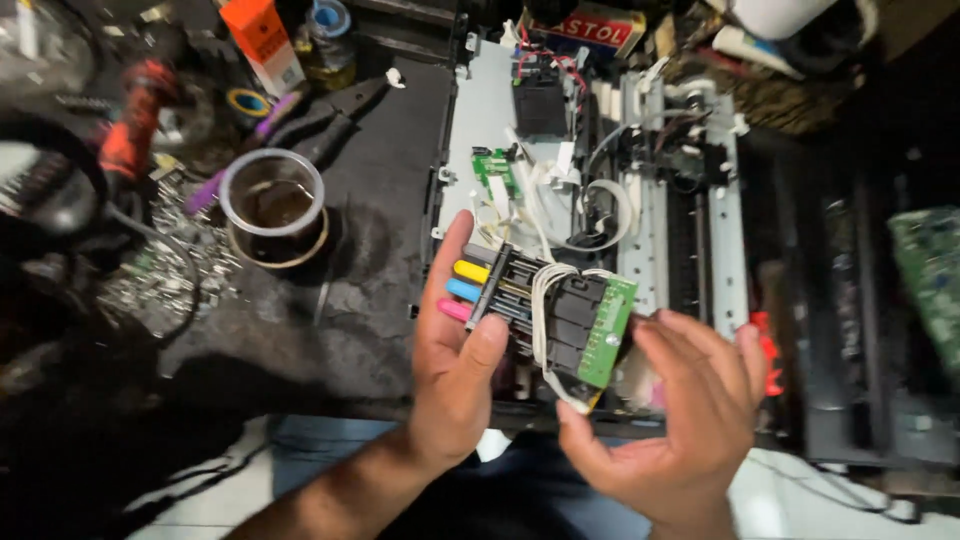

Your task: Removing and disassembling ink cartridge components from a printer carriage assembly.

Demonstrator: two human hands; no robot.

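Cluttered dark workbench [330, 300], printer carriage [545, 310] held between left hand [455, 350] and right hand [680, 420], both grips closed on it

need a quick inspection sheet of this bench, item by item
surface: dark, stained worktop.
job's things: black printer carriage with yellow, blue and pink tabs and a green circuit board, held over the opened grey printer chassis.
clutter: glass of dark liquid, pile of small metal screws, orange box, pliers.
grippers: left hand grips the carriage's tab end; right hand holds its board end.
cables: white ribbon cables loop over the carriage.
surroundings: another green board at far right.
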